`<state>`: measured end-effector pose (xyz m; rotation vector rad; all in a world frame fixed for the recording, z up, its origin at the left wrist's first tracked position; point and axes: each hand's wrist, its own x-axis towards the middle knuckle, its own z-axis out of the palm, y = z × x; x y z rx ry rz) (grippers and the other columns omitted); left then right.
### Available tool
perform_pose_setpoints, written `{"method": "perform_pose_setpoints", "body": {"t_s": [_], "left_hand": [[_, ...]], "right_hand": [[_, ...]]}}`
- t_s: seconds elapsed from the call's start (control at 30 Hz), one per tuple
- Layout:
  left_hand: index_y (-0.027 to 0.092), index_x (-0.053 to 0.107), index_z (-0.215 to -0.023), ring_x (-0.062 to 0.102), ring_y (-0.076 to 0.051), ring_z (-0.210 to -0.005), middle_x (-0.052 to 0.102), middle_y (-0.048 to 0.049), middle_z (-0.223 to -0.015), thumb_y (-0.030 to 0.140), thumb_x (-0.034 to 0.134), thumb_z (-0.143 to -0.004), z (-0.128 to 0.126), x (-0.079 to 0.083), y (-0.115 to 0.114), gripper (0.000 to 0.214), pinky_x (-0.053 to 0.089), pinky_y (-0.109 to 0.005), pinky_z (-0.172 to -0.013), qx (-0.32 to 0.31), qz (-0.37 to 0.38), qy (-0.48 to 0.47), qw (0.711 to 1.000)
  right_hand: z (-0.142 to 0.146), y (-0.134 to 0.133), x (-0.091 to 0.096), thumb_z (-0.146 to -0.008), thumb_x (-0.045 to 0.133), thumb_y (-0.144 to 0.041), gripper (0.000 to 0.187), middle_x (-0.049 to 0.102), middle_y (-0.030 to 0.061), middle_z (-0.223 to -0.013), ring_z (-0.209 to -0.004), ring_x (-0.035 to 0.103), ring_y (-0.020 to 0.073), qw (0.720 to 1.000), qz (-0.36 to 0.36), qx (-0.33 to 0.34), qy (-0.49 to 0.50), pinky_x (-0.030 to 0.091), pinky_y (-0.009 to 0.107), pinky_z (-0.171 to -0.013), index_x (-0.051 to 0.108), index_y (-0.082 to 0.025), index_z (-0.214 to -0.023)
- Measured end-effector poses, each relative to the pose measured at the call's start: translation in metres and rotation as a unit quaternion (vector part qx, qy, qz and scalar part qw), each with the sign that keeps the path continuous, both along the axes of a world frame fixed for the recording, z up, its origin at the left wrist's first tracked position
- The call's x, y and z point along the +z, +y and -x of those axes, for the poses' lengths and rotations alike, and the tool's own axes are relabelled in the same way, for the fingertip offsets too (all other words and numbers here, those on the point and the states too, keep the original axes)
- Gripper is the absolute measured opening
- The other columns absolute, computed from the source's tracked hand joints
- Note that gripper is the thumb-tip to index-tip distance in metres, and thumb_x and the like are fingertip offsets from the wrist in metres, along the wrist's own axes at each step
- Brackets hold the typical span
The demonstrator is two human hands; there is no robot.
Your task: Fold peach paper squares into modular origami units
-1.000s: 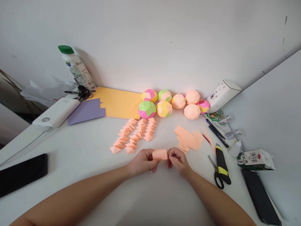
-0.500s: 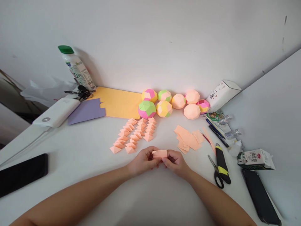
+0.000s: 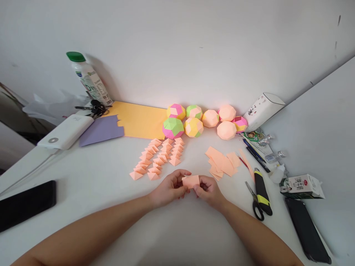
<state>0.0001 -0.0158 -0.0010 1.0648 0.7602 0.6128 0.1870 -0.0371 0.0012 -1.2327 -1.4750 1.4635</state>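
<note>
A small piece of peach paper is held up between my two hands over the near part of the table. My right hand pinches its right end, thumb in front. My left hand has its fingers curled at the left end, with the index finger raised along the top; the fingertips behind the paper are hidden. Just beyond my hands, folded peach paper units stand in three rows. To the right lies a loose pile of flat peach paper pieces.
Several faceted paper balls sit along the wall. Scissors and a black-yellow utility knife lie right, near a milk carton and a dark phone. Left are orange card, purple card, a bottle and another phone.
The paper has shifted slightly right and tilted, its right end higher. My left thumb has drawn back from the paper's lower edge and the left index finger has lifted.
</note>
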Motion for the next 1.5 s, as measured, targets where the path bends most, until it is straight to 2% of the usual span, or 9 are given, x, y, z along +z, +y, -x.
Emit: {"method": "perform_pose_setpoints", "body": {"t_s": [0.27,0.57,0.67,0.77,0.87,1.03,1.2,1.33,1.5], "left_hand": [[0.019,0.048,-0.108,0.051,-0.009,-0.053,0.048,0.0062,-0.061,0.012,0.056,-0.073,0.001,-0.002,0.002,0.036,0.041,-0.021,-0.048,0.037,-0.018,-0.023,0.999],[0.022,0.039,-0.101,0.054,-0.009,-0.055,0.047,0.0064,-0.069,0.031,0.061,-0.08,-0.004,0.0,0.0,0.031,0.044,-0.02,-0.047,0.08,-0.016,-0.035,0.996],[0.022,0.037,-0.092,0.049,-0.006,-0.048,0.047,0.0079,-0.066,0.035,0.062,-0.079,-0.005,0.001,0.002,0.031,0.043,-0.019,-0.044,0.089,-0.009,-0.037,0.995],[0.022,0.034,-0.085,0.046,-0.006,-0.045,0.047,0.0086,-0.063,0.038,0.062,-0.078,-0.005,0.002,0.004,0.033,0.042,-0.019,-0.042,0.088,-0.009,-0.04,0.995],[0.022,0.034,-0.083,0.043,-0.005,-0.044,0.046,0.0092,-0.062,0.039,0.062,-0.079,-0.005,0.002,0.004,0.033,0.041,-0.019,-0.041,0.088,-0.008,-0.036,0.995],[0.02,0.039,-0.08,0.041,-0.005,-0.042,0.042,0.0096,-0.055,0.043,0.059,-0.08,-0.004,0.002,0.004,0.031,0.039,-0.018,-0.04,0.077,-0.016,-0.02,0.997],[0.018,0.049,-0.086,0.042,-0.005,-0.044,0.045,0.0066,-0.061,0.046,0.059,-0.079,-0.003,0.002,0.004,0.031,0.04,-0.02,-0.041,0.075,-0.021,-0.003,0.997],[0.017,0.056,-0.102,0.044,-0.007,-0.047,0.046,0.0052,-0.063,0.044,0.056,-0.082,-0.001,-0.004,0.004,0.033,0.042,-0.022,-0.044,0.066,-0.025,0.007,0.997],[0.017,0.059,-0.103,0.043,-0.009,-0.049,0.044,0.0054,-0.056,0.045,0.053,-0.083,0.002,-0.003,0.004,0.035,0.041,-0.022,-0.047,0.032,-0.023,0.04,0.998]], "right_hand": [[-0.002,0.001,0.001,-0.078,0.054,-0.024,0.017,0.052,-0.0026,-0.052,-0.047,0.047,0.0101,0.998,0.023,-0.042,0.03,0.038,0.023,-0.047,0.05,-0.017,-0.064],[-0.001,0.001,0.0,-0.082,0.053,-0.03,0.019,0.052,-0.0022,-0.055,-0.05,0.048,0.0103,1.0,0.011,-0.025,0.004,0.04,0.023,-0.048,0.052,-0.016,-0.07],[0.0,-0.002,-0.004,-0.081,0.056,-0.028,0.012,0.054,-0.0015,-0.066,-0.051,0.048,0.0097,0.999,-0.031,-0.039,0.013,0.041,0.023,-0.048,0.047,-0.019,-0.082],[-0.001,-0.005,-0.007,-0.077,0.057,-0.02,0.037,0.056,0.0054,-0.1,-0.064,0.053,0.011,0.994,-0.1,-0.036,0.018,0.045,0.024,-0.054,0.038,-0.025,-0.109],[-0.003,-0.005,-0.007,-0.075,0.052,-0.014,0.054,0.039,0.0111,-0.128,-0.083,0.055,0.0161,0.987,-0.163,-0.002,-0.01,0.047,0.028,-0.06,0.033,-0.028,-0.124],[-0.004,-0.002,-0.01,-0.075,0.046,-0.007,0.052,0.034,0.0097,-0.131,-0.084,0.054,0.0155,0.974,-0.222,-0.003,-0.047,0.048,0.027,-0.059,0.042,-0.03,-0.121],[-0.001,-0.002,-0.014,-0.077,0.047,-0.009,0.059,0.034,0.0122,-0.131,-0.087,0.054,0.0174,0.962,-0.263,-0.036,-0.069,0.051,0.03,-0.062,0.034,-0.031,-0.13],[-0.002,-0.002,-0.012,-0.077,0.048,-0.01,0.049,0.036,0.012,-0.13,-0.074,0.053,0.0143,0.952,-0.287,-0.028,-0.105,0.051,0.031,-0.06,0.045,-0.029,-0.122],[-0.003,0.001,-0.009,-0.081,0.051,-0.02,0.015,0.042,0.0119,-0.124,-0.067,0.051,0.0125,0.964,-0.239,-0.056,-0.107,0.047,0.029,-0.056,0.058,-0.022,-0.094]]}}
